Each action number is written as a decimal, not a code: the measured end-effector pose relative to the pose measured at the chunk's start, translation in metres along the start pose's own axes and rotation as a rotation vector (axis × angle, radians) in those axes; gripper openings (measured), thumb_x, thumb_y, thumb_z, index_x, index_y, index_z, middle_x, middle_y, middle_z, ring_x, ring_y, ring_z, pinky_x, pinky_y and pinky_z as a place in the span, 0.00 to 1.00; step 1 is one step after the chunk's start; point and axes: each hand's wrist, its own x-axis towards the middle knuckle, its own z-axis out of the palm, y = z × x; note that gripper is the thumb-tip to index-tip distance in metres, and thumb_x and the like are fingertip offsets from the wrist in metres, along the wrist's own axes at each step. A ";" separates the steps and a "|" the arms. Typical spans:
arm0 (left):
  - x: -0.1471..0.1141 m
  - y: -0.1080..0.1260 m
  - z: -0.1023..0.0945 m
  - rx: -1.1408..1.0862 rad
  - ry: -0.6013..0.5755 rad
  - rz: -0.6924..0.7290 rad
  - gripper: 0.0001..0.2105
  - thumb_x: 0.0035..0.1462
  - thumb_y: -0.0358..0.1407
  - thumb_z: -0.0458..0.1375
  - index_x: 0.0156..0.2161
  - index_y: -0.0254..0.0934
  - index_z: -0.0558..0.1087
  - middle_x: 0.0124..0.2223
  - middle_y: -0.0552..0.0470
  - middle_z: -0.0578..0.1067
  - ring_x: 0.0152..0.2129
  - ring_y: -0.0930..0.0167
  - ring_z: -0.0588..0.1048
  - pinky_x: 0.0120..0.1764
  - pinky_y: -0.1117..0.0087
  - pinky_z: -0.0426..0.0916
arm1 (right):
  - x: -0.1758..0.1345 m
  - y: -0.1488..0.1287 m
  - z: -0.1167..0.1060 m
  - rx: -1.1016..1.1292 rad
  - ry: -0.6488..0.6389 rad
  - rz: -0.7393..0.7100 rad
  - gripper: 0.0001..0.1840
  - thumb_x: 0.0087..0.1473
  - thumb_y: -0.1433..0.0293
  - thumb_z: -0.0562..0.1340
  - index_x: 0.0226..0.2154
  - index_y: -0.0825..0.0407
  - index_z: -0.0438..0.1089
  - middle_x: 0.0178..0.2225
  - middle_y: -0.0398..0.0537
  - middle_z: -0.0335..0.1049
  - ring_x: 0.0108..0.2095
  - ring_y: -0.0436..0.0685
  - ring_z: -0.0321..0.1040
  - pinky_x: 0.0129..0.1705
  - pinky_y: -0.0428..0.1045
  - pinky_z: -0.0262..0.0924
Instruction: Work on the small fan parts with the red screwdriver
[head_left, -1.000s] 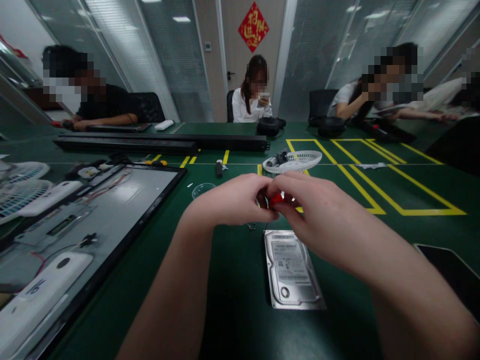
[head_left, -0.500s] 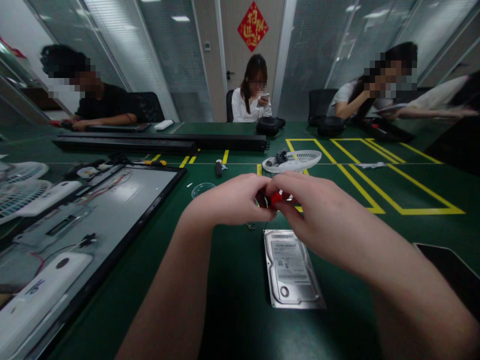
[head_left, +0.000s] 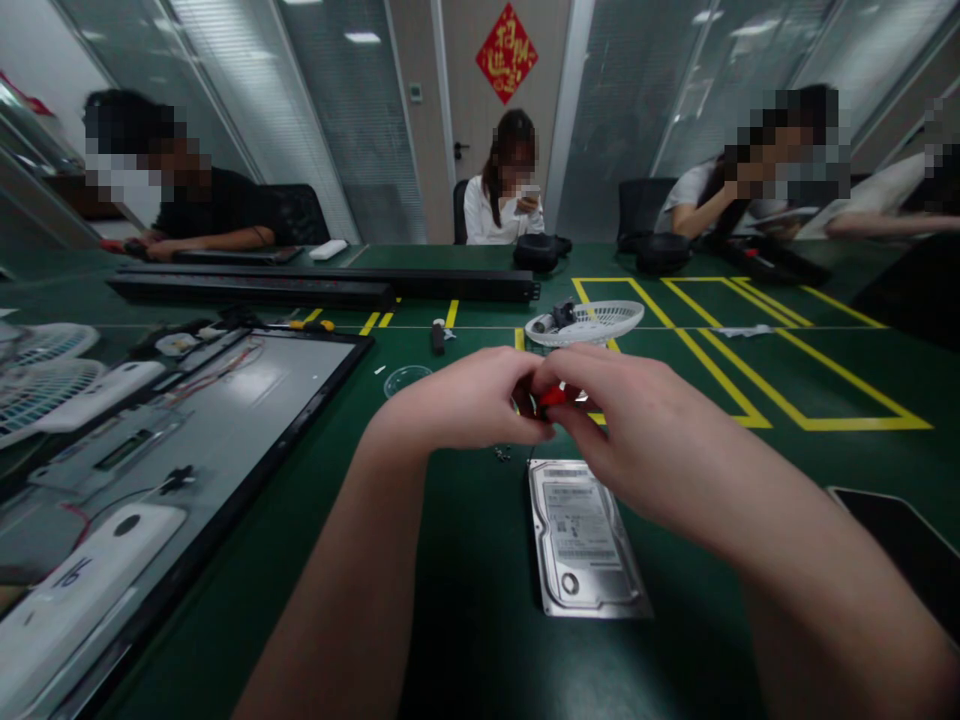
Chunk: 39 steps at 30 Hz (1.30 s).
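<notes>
Above the far end of a hard disk drive, my left hand [head_left: 480, 398] and my right hand [head_left: 634, 410] meet with their fingertips together. Both are closed around a small red and black object [head_left: 553, 396], mostly covered by the fingers, so its kind does not show. The silver hard disk drive [head_left: 583, 535] lies flat on the green table, label side up, touched by neither hand. Several tiny screws [head_left: 502, 454] are scattered just beyond its upper left corner, below my left hand.
A large opened display panel [head_left: 300, 400] fills the left side. A white basket [head_left: 622, 318] with dark parts stands beyond my hands. Long black bars [head_left: 322, 285] lie farther back. At right is a dark phone-like slab [head_left: 892, 550]. Several people sit across the table [head_left: 465, 560].
Almost nothing differs. My hands stay in place with the red and black object between the fingers, and the drive has not moved.
</notes>
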 end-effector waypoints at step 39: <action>-0.003 0.001 -0.001 -0.026 0.077 0.027 0.15 0.48 0.29 0.65 0.44 0.36 0.75 0.40 0.52 0.78 0.34 0.69 0.75 0.34 0.72 0.67 | 0.001 0.002 0.000 -0.009 0.027 0.000 0.11 0.59 0.80 0.60 0.40 0.51 0.75 0.39 0.47 0.72 0.38 0.57 0.70 0.41 0.52 0.60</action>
